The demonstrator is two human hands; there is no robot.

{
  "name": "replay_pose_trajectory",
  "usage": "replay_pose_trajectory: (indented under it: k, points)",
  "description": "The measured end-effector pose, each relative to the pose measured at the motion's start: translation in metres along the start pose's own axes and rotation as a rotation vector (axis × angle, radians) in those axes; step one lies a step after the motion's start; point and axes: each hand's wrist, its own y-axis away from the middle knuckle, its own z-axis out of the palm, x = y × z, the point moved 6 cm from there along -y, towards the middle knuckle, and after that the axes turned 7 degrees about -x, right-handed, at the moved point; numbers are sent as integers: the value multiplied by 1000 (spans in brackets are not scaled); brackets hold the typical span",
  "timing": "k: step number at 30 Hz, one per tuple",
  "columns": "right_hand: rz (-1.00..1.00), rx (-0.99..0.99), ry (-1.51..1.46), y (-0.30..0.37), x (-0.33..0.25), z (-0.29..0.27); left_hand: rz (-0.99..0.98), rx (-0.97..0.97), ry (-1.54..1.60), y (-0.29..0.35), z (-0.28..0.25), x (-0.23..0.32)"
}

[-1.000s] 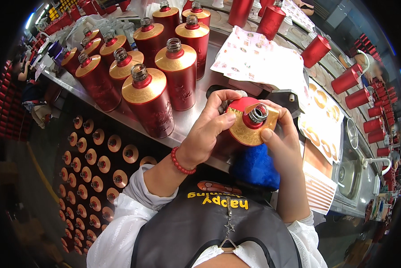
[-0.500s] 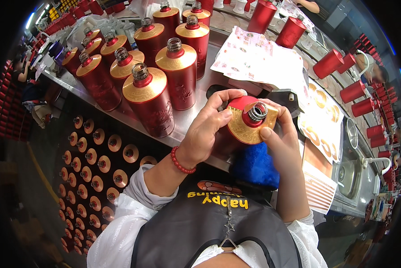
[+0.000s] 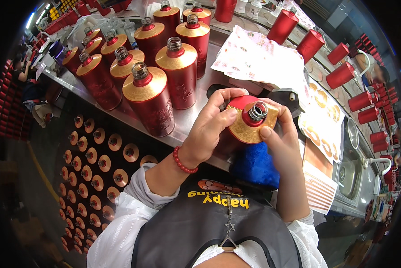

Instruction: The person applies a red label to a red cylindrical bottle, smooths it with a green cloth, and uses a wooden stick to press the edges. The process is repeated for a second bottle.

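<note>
A red bottle (image 3: 242, 102) with an uncapped glass neck is tilted between my hands at the table's front edge. Around its neck lies a gold ring-shaped label (image 3: 244, 133), its right part standing up from the shoulder while red shows bare at the back. My left hand (image 3: 205, 134) grips the bottle's left side, thumb pressed on the label. With thumb and fingers, my right hand (image 3: 284, 142) pinches the label's right edge. A fuzzy blue pad (image 3: 256, 166) sits just under the bottle. The bottle's lower body is mostly hidden by my hands.
Several red bottles with gold shoulders (image 3: 148, 100) stand left on the metal table (image 3: 182, 134); many more (image 3: 104, 163) fill the floor below. Printed sheets (image 3: 258, 56) and gold label sheets (image 3: 319, 120) lie right, beside a sink (image 3: 350, 178). A conveyor (image 3: 319, 67) carries red bottles behind.
Along the conveyor, the red bottles have shifted toward the right and nearer. My left thumb has slid slightly right over the label; my right hand has hardly moved.
</note>
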Motion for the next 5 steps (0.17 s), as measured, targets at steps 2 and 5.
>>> replay_pose_trajectory:
  k: [2,5]
  points:
    - [4,0,4,0,-1,0,7,-18,11,0,1,1]
    - [1,-5,16,1,-2,0,21,-18,-26,0,-2,-2]
